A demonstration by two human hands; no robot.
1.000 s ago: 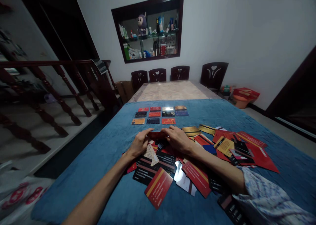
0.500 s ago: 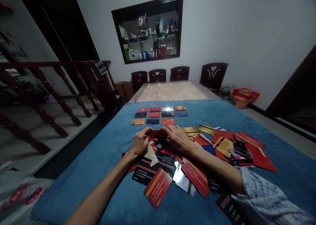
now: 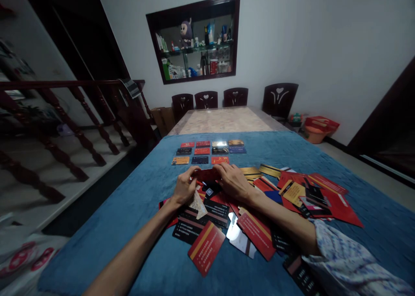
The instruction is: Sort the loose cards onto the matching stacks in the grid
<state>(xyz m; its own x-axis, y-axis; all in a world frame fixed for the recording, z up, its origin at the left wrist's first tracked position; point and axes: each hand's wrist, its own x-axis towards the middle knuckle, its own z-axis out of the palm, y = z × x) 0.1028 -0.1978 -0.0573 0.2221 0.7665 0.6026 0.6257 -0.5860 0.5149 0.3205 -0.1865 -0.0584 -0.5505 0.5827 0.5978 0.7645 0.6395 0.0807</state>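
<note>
A dark red card (image 3: 206,175) is stretched between my two hands just above the near pile, its far long edge up. My left hand (image 3: 185,187) pinches its left end, and my right hand (image 3: 231,181) pinches the right end. Below my fingers lie black cards (image 3: 216,211), a torn-looking beige piece (image 3: 198,206) and a red card with a yellow stripe (image 3: 207,248). Beyond my hands, several cards lie face up in rows, among them an orange card (image 3: 180,160), a dark blue card (image 3: 200,160) and a red card (image 3: 220,160).
A blue cloth (image 3: 136,209) covers the near table. Mixed loose cards, including a gold card (image 3: 293,192) and a white card (image 3: 240,237), overlap at the right and near side. Chairs (image 3: 236,97) stand at the far end; a railing (image 3: 74,127) runs along the left.
Both hands keep their grip on the dark red card. It has tilted slightly, and a little more of the black card beneath it shows. The laid-out rows look the same.
</note>
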